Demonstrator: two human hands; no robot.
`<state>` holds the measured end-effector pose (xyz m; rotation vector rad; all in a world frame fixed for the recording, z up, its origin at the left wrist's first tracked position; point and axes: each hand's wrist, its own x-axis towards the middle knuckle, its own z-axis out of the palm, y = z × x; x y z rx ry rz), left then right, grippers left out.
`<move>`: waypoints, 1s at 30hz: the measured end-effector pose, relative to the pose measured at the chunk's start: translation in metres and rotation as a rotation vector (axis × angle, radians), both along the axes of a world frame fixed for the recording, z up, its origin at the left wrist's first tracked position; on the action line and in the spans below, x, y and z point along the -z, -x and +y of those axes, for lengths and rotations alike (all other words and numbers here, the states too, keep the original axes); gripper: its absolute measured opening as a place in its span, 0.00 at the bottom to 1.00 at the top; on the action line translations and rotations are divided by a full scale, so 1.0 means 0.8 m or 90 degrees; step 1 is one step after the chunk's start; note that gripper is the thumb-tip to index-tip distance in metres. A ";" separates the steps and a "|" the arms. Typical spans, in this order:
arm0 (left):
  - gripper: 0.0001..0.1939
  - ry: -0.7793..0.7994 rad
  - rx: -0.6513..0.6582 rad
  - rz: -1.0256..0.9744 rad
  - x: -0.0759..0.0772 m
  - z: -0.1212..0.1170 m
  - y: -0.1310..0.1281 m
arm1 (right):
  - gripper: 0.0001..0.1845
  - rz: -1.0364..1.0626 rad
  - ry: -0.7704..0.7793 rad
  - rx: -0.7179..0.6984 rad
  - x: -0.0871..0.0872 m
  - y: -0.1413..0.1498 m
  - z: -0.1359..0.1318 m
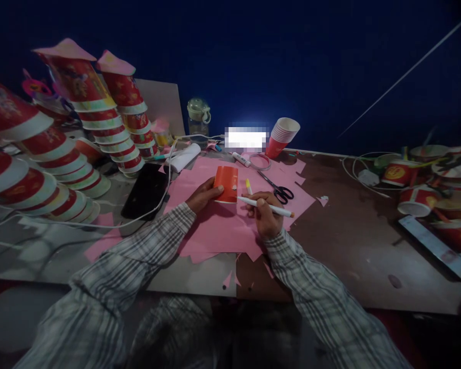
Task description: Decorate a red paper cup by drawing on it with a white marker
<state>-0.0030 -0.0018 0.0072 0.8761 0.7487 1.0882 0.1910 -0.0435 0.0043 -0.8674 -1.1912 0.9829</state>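
Observation:
A red-orange paper cup (228,179) is gripped from its left side by my left hand (204,196), thumb in front. A small white patch marks the cup's right part. My right hand (268,218) is closed around a white marker (282,210), held like a pen with its tip close to the cup; I cannot tell whether it touches. Just behind the right fingers shows a slim white piece with a yellow end (248,184). Both hands are over pink paper sheets (211,236). Black-handled scissors (282,193) lie on the paper beyond the right hand.
Towers of stacked red cups (100,118) stand at left, near a black phone (145,189) and a white cable. Behind are a lidded bottle (198,118), a roll of tape (260,162) and stacked cups (282,134). Decorated cups (417,200) and another phone (436,246) lie right.

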 end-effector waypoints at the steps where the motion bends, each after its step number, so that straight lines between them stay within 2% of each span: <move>1: 0.28 -0.003 -0.004 -0.001 0.000 0.000 0.000 | 0.17 -0.020 -0.005 -0.017 0.001 0.000 -0.002; 5: 0.27 -0.006 -0.002 -0.003 -0.001 -0.001 -0.001 | 0.16 -0.067 -0.014 -0.039 0.001 0.002 -0.006; 12: 0.30 0.035 0.010 -0.008 -0.004 -0.003 -0.001 | 0.18 0.011 0.011 0.069 0.000 0.001 0.009; 15: 0.28 0.032 0.004 -0.029 0.001 0.000 -0.002 | 0.18 0.010 0.011 0.043 -0.001 0.000 0.007; 21: 0.26 0.003 -0.008 -0.043 0.011 0.003 -0.003 | 0.17 -0.094 -0.019 -0.031 -0.001 0.003 -0.008; 26: 0.27 -0.015 -0.008 0.009 0.001 -0.001 -0.001 | 0.17 -0.108 -0.021 -0.005 -0.005 0.007 -0.004; 30: 0.27 0.013 -0.010 0.013 -0.004 -0.002 -0.001 | 0.19 -0.023 0.001 0.044 -0.006 0.005 0.003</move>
